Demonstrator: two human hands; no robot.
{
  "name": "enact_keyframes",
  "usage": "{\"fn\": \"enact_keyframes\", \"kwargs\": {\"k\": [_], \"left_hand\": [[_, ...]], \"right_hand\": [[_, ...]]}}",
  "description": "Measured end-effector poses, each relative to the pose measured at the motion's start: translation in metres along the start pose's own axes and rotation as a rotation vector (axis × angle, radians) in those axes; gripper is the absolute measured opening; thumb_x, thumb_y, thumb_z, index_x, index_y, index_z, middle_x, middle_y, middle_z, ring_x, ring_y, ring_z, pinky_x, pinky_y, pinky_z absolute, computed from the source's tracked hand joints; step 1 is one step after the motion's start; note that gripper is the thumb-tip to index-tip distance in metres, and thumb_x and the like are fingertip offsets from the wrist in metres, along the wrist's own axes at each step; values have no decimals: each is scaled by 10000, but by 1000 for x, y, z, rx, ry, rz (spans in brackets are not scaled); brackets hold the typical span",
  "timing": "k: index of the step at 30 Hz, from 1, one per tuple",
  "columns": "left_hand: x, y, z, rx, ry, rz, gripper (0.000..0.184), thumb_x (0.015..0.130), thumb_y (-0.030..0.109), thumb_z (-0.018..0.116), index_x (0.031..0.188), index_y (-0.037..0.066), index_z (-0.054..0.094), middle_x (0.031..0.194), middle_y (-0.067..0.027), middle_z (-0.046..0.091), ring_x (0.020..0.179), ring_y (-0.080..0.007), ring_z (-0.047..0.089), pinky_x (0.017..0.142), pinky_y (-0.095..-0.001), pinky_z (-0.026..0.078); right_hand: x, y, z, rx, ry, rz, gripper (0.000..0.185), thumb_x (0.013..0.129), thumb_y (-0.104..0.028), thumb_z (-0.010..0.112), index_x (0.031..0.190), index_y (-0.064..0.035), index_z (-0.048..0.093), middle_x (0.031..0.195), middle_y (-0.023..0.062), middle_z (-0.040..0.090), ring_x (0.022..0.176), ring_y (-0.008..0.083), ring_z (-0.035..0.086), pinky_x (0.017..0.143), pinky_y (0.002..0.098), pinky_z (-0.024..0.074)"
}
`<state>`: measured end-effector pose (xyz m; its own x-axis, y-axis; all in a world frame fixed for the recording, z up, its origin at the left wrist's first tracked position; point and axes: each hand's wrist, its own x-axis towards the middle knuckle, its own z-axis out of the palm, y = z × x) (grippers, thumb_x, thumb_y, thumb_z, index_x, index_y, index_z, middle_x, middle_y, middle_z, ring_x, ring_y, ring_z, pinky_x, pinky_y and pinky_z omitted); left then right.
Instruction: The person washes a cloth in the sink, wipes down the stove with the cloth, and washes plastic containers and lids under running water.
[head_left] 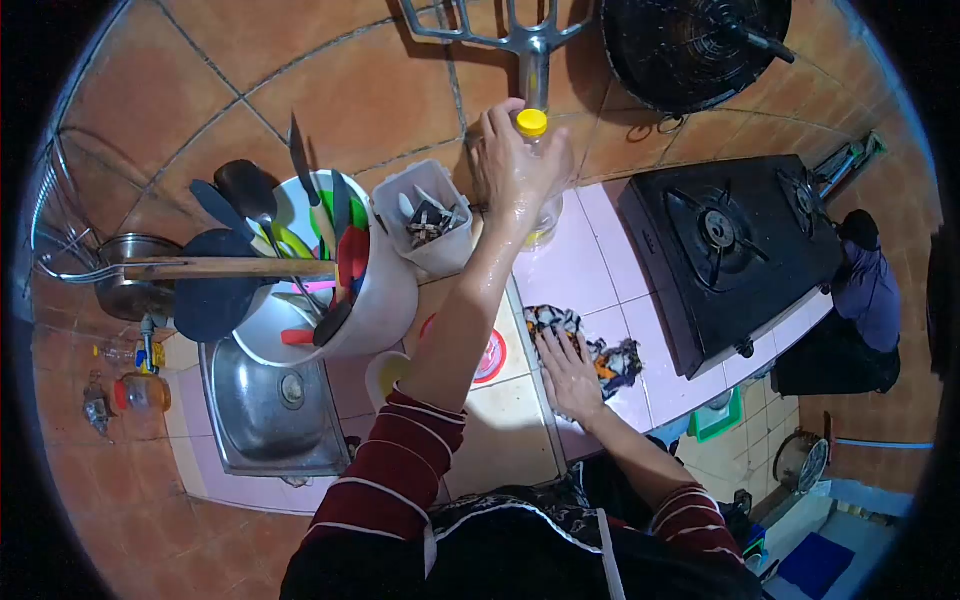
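Note:
My left hand (518,172) reaches far forward over the counter, close to the tiled wall. Its fingers are around a clear bottle (547,222) with a yellow cap (532,122); the hand hides much of the bottle, and its thumb side is slightly blurred. Lower down, my right hand (570,378) lies flat with fingers stretched out, pressing on a crumpled black, white and orange patterned cloth (615,362). That cloth rests on the pink counter tiles (632,325), left of the stove.
A black two-burner stove (730,255) stands on the right. To the left are a grey tub of cutlery (440,250), a white bucket (385,290) full of utensils and a steel sink (265,425). A black round pan (690,50) hangs on the wall.

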<state>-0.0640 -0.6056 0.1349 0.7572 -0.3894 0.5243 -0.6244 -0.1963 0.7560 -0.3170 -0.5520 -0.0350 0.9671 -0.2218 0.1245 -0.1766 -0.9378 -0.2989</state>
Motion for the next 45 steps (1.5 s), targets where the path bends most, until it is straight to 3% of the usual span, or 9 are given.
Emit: {"fn": "enact_keyframes", "kwargs": {"k": [6, 10, 13, 20, 25, 30, 37, 40, 45], "left_hand": [[-7, -13, 24, 134, 268, 128, 486, 714, 338, 743, 1012, 29, 515, 1020, -154, 500, 927, -322, 529, 816, -414, 422], [-14, -9, 18, -109, 135, 165, 167, 824, 146, 658, 899, 7, 602, 911, -98, 570, 839, -167, 567, 765, -281, 448], [-15, 20, 5, -123, 205, 199, 195, 771, 183, 677, 880, 37, 604, 884, -112, 610, 861, -279, 577, 782, -368, 435], [-3, 74, -21, -188, 162, 305, 163, 763, 138, 669, 880, 47, 603, 911, -92, 608, 877, -248, 564, 794, -341, 427], [-12, 41, -11, -36, 132, 465, 186, 762, 130, 674, 901, 34, 595, 905, -97, 605, 871, -265, 564, 811, -358, 416], [-23, 6, 21, -181, 37, 255, 232, 779, 198, 685, 913, 30, 595, 923, -132, 598, 894, -316, 549, 821, -394, 406], [-12, 7, 29, -8, 15, 169, 590, 725, 426, 723, 1119, 49, 497, 999, -206, 588, 967, -374, 549, 852, -448, 404], [-13, 10, 31, -5, 113, 153, 521, 764, 328, 733, 1103, -13, 530, 1008, -166, 595, 909, -230, 582, 830, -324, 447], [-10, 5, 21, -72, 129, 131, 410, 816, 294, 686, 1017, -45, 576, 981, -157, 612, 910, -213, 581, 831, -323, 445]], "right_hand": [[8, 15, 2, 107, 9, 11, 516, 843, -192, 457, 1334, -40, 407, 1377, 146, 405, 1291, 317, 345, 1079, 484, 217], [15, 30, 6, 156, 46, -10, 494, 832, -199, 468, 1310, -78, 454, 1355, 131, 440, 1259, 307, 395, 1078, 475, 235], [57, 49, 10, 125, 148, -79, 487, 804, -177, 501, 1269, -37, 474, 1315, 142, 464, 1229, 338, 408, 1061, 485, 263], [194, 137, 28, -13, 430, 248, 450, 861, -217, 446, 1256, -4, 477, 1335, 178, 441, 1248, 326, 380, 1054, 460, 252], [155, 154, 26, -155, 479, 658, 501, 891, -250, 434, 1308, 26, 400, 1384, 177, 375, 1258, 322, 366, 1040, 432, 288], [50, 96, 8, -127, 559, 564, 581, 841, -251, 504, 1281, 109, 379, 1337, 293, 370, 1219, 454, 357, 1068, 478, 240], [-110, 64, -25, -114, 443, 717, 488, 835, -160, 504, 1285, 12, 428, 1315, 211, 435, 1236, 376, 383, 1043, 511, 259], [-120, 65, -23, -167, 445, 805, 449, 828, -126, 502, 1262, -16, 463, 1279, 192, 468, 1221, 348, 404, 1035, 508, 266], [-129, 57, -6, -199, 657, 887, 378, 813, -59, 502, 1189, -26, 519, 1237, 181, 491, 1154, 343, 447, 1022, 466, 294]]}}
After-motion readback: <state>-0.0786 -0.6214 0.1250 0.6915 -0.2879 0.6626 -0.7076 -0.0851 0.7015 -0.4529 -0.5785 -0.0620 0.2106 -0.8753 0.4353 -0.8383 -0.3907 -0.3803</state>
